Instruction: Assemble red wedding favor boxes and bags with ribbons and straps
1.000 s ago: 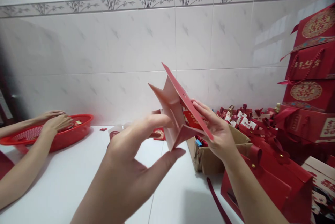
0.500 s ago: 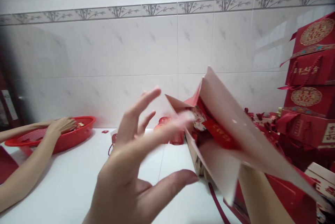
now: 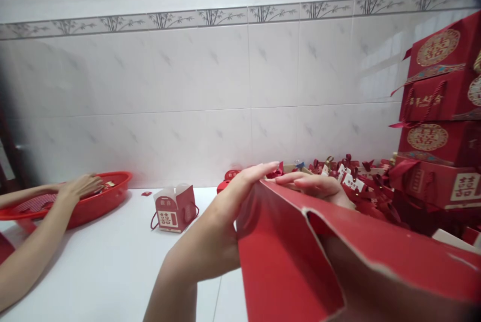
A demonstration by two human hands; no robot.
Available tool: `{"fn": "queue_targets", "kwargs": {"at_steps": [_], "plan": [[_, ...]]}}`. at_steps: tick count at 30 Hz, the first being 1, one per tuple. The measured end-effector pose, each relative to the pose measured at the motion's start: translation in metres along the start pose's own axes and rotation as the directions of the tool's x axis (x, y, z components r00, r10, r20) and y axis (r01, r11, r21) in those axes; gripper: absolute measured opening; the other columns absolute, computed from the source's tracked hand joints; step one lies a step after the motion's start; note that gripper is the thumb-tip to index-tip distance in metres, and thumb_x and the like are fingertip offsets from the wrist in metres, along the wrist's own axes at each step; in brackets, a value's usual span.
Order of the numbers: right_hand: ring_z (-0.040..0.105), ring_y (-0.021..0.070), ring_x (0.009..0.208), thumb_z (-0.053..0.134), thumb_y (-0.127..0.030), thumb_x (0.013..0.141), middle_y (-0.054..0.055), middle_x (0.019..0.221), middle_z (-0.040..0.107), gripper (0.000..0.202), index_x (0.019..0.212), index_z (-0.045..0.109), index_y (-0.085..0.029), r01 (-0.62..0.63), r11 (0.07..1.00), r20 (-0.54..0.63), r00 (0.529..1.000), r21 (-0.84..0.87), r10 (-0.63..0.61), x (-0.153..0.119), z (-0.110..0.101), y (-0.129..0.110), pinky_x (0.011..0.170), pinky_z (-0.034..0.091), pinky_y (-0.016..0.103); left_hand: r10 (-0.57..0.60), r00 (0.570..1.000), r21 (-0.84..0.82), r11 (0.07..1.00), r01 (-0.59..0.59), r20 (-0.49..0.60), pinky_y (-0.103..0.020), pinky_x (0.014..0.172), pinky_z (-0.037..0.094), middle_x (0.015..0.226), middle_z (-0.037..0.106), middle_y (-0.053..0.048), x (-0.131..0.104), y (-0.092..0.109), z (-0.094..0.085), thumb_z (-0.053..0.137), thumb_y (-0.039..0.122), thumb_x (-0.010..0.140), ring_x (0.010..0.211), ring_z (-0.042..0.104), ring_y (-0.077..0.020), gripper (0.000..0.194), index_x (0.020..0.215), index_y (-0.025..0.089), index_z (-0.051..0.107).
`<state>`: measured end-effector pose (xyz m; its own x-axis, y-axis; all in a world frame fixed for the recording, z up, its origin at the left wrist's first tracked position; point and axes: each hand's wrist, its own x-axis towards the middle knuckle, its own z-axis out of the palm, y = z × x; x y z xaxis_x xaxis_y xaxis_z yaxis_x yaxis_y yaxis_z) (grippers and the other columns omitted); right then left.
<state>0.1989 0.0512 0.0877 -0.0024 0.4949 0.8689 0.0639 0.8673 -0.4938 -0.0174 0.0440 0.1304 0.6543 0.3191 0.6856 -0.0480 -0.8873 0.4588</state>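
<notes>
Close in front of me, a large red cardboard box [image 3: 280,257] is tilted, with folded panels and a gap along its near side. My left hand [image 3: 221,216] grips its left upper edge, the thumb side against the red panel and the fingers over the top. Behind the far edge, the fingers of my right hand [image 3: 317,185] curl along the cardboard; the box hides the rest of that hand. To the left stands a small red gift box [image 3: 175,210] with cord handles, its top open.
A co-worker's hands [image 3: 80,187] reach into a red plastic basket [image 3: 108,206] at the left. Stacked red gift boxes [image 3: 428,96] rise at the right beside a heap of small ribboned boxes [image 3: 353,181]. A tiled wall [image 3: 180,76] closes off the back of the white table [image 3: 108,267].
The box has turned from its pale inside to its red outside and come nearer. My left hand, open and apart before, now grips it. The small gift box has come into fuller view.
</notes>
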Motion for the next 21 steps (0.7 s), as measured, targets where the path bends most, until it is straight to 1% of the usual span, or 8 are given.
{"fn": "queue_targets", "kwargs": {"at_steps": [2, 3, 6, 8, 11, 15, 17, 21], "plan": [[0.062, 0.0231, 0.103, 0.063, -0.052, 0.078, -0.005, 0.105, 0.068, 0.021, 0.096, 0.069, -0.042, 0.043, 0.988, 0.104, 0.993, 0.149, -0.059, 0.003, -0.002, 0.001, 0.086, 0.052, 0.040, 0.032, 0.999, 0.023, 0.999, -0.032, -0.004, -0.041, 0.095, 0.053, 0.138, 0.047, -0.007, 0.003, -0.002, 0.003, 0.061, 0.035, 0.082, 0.126, 0.046, -0.0303, 0.051, 0.130, 0.031, 0.045], [0.061, 0.0231, 0.106, 0.062, -0.046, 0.081, -0.005, 0.109, 0.066, 0.020, 0.099, 0.068, -0.042, 0.073, 0.975, 0.126, 0.987, 0.210, -0.101, 0.005, -0.003, 0.001, 0.090, 0.050, 0.041, 0.070, 0.997, 0.037, 0.997, -0.070, -0.024, -0.042, 0.099, 0.049, 0.137, 0.048, -0.007, 0.005, -0.005, 0.005, 0.059, 0.033, 0.084, 0.128, 0.044, -0.0299, 0.047, 0.129, 0.030, 0.047], [0.057, 0.0235, 0.110, 0.058, -0.044, 0.084, -0.002, 0.109, 0.063, 0.021, 0.102, 0.068, -0.038, 0.206, 0.952, 0.044, 0.974, 0.228, -0.222, 0.005, -0.009, 0.001, 0.098, 0.045, 0.043, 0.199, 0.977, 0.025, 0.980, -0.198, -0.079, -0.046, 0.107, 0.039, 0.132, 0.052, -0.007, 0.009, -0.020, 0.013, 0.055, 0.031, 0.086, 0.130, 0.040, -0.0285, 0.036, 0.122, 0.027, 0.051], [0.057, 0.0227, 0.107, 0.059, -0.045, 0.083, 0.000, 0.106, 0.064, 0.021, 0.099, 0.068, -0.036, 0.223, 0.964, 0.021, 0.973, 0.145, -0.228, 0.003, -0.012, 0.001, 0.099, 0.045, 0.040, 0.167, 0.981, -0.034, 0.985, -0.171, -0.098, -0.044, 0.100, 0.046, 0.129, 0.053, -0.009, 0.011, -0.032, 0.019, 0.057, 0.032, 0.085, 0.122, 0.048, -0.0279, 0.040, 0.124, 0.027, 0.048], [0.057, 0.0221, 0.103, 0.058, -0.044, 0.084, 0.002, 0.106, 0.063, 0.019, 0.097, 0.068, -0.034, 0.162, 0.986, -0.016, 0.987, 0.042, -0.161, 0.001, -0.014, 0.005, 0.095, 0.046, 0.036, 0.066, 0.993, -0.101, 0.992, -0.076, -0.097, -0.041, 0.089, 0.053, 0.129, 0.052, -0.010, 0.013, -0.043, 0.023, 0.064, 0.031, 0.080, 0.111, 0.056, -0.0274, 0.053, 0.128, 0.028, 0.043], [0.057, 0.0221, 0.103, 0.055, -0.052, 0.084, 0.002, 0.100, 0.063, 0.023, 0.097, 0.066, -0.035, 0.291, 0.954, 0.005, 0.956, 0.074, -0.292, 0.004, -0.018, 0.012, 0.093, 0.046, 0.038, 0.159, 0.984, -0.093, 0.982, -0.166, -0.074, -0.045, 0.103, 0.043, 0.132, 0.050, -0.010, 0.014, -0.033, 0.018, 0.062, 0.027, 0.080, 0.127, 0.042, -0.0306, 0.044, 0.122, 0.026, 0.049], [0.057, 0.0214, 0.102, 0.055, -0.051, 0.084, 0.002, 0.099, 0.063, 0.023, 0.096, 0.066, -0.035, 0.314, 0.947, 0.038, 0.948, 0.074, -0.317, 0.005, -0.020, 0.013, 0.093, 0.047, 0.039, 0.178, 0.981, -0.080, 0.980, -0.183, -0.072, -0.044, 0.102, 0.043, 0.130, 0.051, -0.010, 0.014, -0.026, 0.016, 0.061, 0.025, 0.081, 0.127, 0.043, -0.0296, 0.041, 0.120, 0.025, 0.049], [0.057, 0.0211, 0.102, 0.052, -0.055, 0.085, 0.003, 0.098, 0.062, 0.029, 0.097, 0.067, -0.033, 0.320, 0.946, 0.018, 0.947, 0.058, -0.321, 0.006, -0.015, 0.009, 0.091, 0.047, 0.037, 0.144, 0.986, -0.040, 0.988, -0.148, -0.090, -0.042, 0.099, 0.046, 0.129, 0.052, -0.011, 0.014, -0.022, 0.017, 0.062, 0.025, 0.078, 0.124, 0.047, -0.0278, 0.039, 0.115, 0.024, 0.049]]}}
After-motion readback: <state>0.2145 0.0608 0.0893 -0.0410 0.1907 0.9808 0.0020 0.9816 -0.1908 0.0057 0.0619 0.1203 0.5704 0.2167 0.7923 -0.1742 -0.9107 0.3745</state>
